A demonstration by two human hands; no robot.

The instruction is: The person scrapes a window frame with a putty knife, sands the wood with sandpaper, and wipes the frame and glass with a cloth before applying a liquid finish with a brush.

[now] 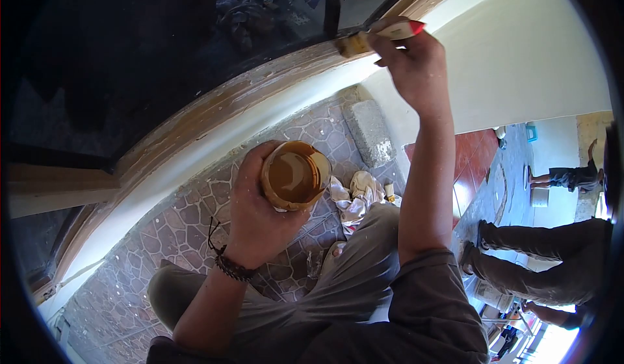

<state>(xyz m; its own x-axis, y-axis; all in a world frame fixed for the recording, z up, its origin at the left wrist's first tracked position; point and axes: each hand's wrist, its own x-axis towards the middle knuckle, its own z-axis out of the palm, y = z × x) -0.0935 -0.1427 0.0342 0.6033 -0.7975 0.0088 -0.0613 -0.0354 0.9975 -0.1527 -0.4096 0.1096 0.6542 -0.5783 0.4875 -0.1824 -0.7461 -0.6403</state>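
My left hand (pixel 257 227), with a dark braided bracelet at its wrist, is wrapped round a small container (pixel 325 169) of brown paint (pixel 279 172). Its open top faces up toward me, and paint coats the rim. Up and to the right, my right hand (pixel 419 68) grips a paintbrush (pixel 354 44) by its pale, red-tipped handle. The bristles, slightly blurred, are right at the wooden window frame (pixel 253 84). That frame curves across the view below dark glass (pixel 130 52), its wood streaked and worn.
A concrete block (pixel 369 133) lies on the stone-patterned floor (pixel 185 224) by the white wall (pixel 520 58). Crumpled cloth (pixel 357 198) and another brush (pixel 390 192) rest near my knee. At the right stands a person in dark trousers (pixel 546 253); another person (pixel 572 177) is farther off.
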